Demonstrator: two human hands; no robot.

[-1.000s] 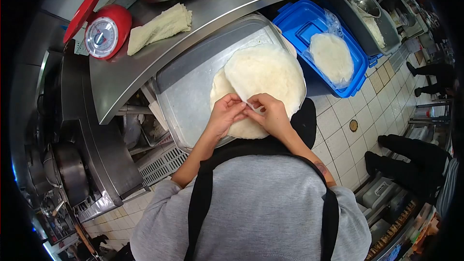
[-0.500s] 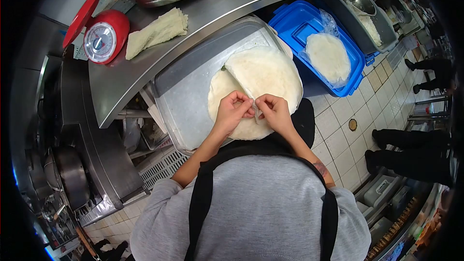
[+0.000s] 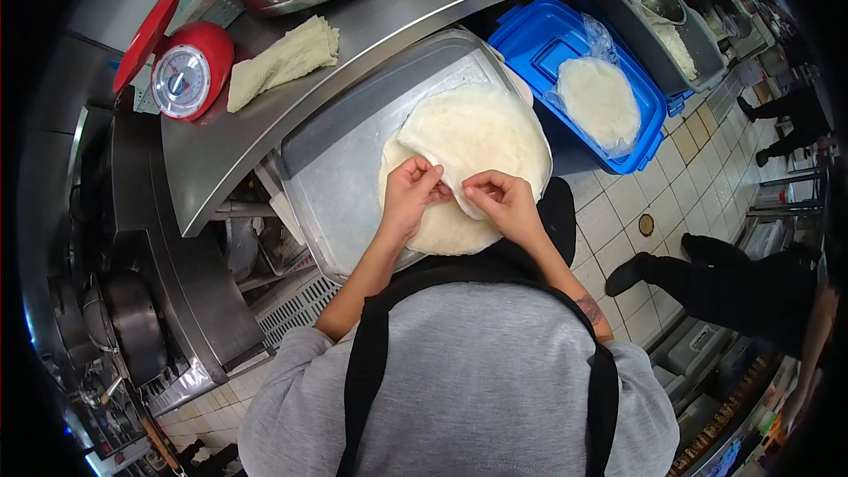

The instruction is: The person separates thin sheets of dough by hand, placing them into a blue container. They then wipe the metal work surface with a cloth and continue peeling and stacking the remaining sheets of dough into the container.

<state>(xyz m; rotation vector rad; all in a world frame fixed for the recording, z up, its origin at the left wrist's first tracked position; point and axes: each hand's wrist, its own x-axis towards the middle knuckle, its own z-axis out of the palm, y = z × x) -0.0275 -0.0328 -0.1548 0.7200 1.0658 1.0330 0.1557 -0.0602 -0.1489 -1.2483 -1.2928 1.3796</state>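
Two pale round flatbreads lie overlapped at the right side of a large metal tray. The upper flatbread (image 3: pixel 481 128) has its near edge lifted, and part of the lower flatbread (image 3: pixel 452 237) shows beneath it. My left hand (image 3: pixel 412 198) is closed in a pinch on the left part of that lifted edge. Closer to the tray's right side, my right hand (image 3: pixel 505 200) pinches the same edge with thumb and fingertips. What lies between the two breads is hidden.
The metal tray (image 3: pixel 322 190) sits against the steel counter (image 3: pixel 199 172). On the counter stand a red scale (image 3: pixel 190 71) and a folded cloth (image 3: pixel 284 64). A blue lid (image 3: pixel 526 35) holds a bagged flatbread (image 3: pixel 599 104). A person (image 3: pixel 707 283) walks at right.
My left hand has shifted slightly left and up along the bread's edge. The upper flatbread now reaches further left, covering the green bit seen earlier. The person at right has stepped nearer.
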